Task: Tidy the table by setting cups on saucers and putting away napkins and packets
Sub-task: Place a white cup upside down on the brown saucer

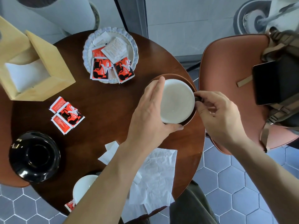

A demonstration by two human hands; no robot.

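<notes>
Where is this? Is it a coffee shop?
Probably a café. A small round dark wooden table holds a frilly white plate of red sugar packets, a pale wooden napkin box, and a white-lined brown cup on a brown saucer.

The red packets [68, 116] near my left arm and those on the plate [135, 50] carry white characters beside a black cup drawing, too small for me to read. The white sachet [114, 49] bears fine print, also illegible.
</notes>
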